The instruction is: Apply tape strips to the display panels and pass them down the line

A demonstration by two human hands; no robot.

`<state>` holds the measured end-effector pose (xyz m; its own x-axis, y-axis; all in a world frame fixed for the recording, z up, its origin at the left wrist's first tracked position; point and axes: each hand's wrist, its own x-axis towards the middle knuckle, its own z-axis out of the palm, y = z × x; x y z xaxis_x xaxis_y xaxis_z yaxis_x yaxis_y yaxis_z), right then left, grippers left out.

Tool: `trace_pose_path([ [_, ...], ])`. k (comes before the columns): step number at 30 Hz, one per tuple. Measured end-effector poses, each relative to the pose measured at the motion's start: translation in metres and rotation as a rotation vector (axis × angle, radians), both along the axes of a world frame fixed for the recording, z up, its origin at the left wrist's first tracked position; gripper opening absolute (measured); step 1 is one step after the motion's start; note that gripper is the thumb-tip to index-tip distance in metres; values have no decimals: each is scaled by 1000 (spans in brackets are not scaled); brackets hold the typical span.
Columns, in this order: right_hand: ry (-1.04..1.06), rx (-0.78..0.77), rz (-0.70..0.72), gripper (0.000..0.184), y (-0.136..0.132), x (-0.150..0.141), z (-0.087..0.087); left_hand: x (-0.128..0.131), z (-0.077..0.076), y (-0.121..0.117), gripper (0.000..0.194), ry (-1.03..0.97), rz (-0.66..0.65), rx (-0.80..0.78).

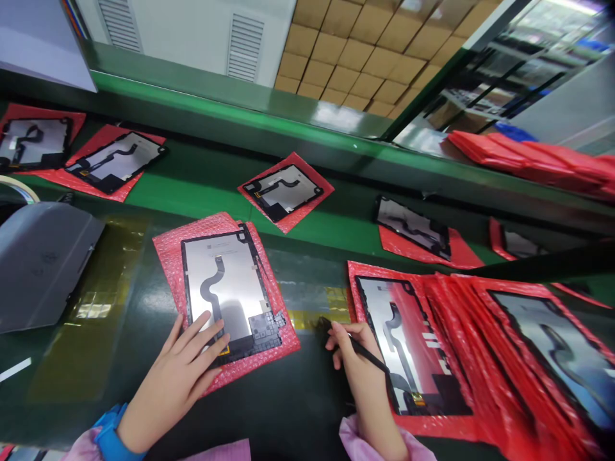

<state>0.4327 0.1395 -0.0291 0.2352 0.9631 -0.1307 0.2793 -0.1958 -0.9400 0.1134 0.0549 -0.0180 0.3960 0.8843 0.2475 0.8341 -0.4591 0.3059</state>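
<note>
My left hand (pixel 192 362), fingers spread, lies on the lower left of a tablet screen panel (pixel 245 282). This panel rests back side up on red bubble-wrap bags (pixel 168 246), with a dark curved flex cable (pixel 210 288) along it and a cluster of small dark pieces (pixel 266 330) at its lower right corner. To the right, my right hand (pixel 355 358) is closed around a slim black tool (pixel 368 354); its dark tip points at the mat, and its exact kind is unclear. Beside that hand, another screen panel (pixel 408 339) lies on red bubble wrap.
More panels on red bags sit along the green belt (pixel 206 186), one panel (pixel 286 189) at its middle. Stacked red bags (pixel 480 346) and a further panel (pixel 557 349) are at right. A grey case (pixel 43 262) stands at left. Cardboard boxes (pixel 355 57) fill the back.
</note>
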Motion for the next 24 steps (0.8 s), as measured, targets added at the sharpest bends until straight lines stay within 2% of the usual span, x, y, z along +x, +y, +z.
trace_pose_path([
  [5,11,20,-19,41,2,2,-2,2,2,2,41,-19,-8,19],
  [8,92,92,-41,41,-1,1,-1,3,4,1,40,-49,2,8],
  [11,193,133,-20,39,-9,-13,4,4,5,-1,39,-119,36,-18],
  [13,280,120,53,37,-18,-30,8,5,5,-3,36,-177,43,-29],
  [18,463,-9,337,37,-37,-84,14,5,5,-7,29,-258,20,-57],
  [21,482,-39,397,40,-40,-104,15,6,7,-7,29,-268,20,-76],
  [24,465,-50,411,39,-41,-112,15,6,7,-7,27,-274,19,-77],
])
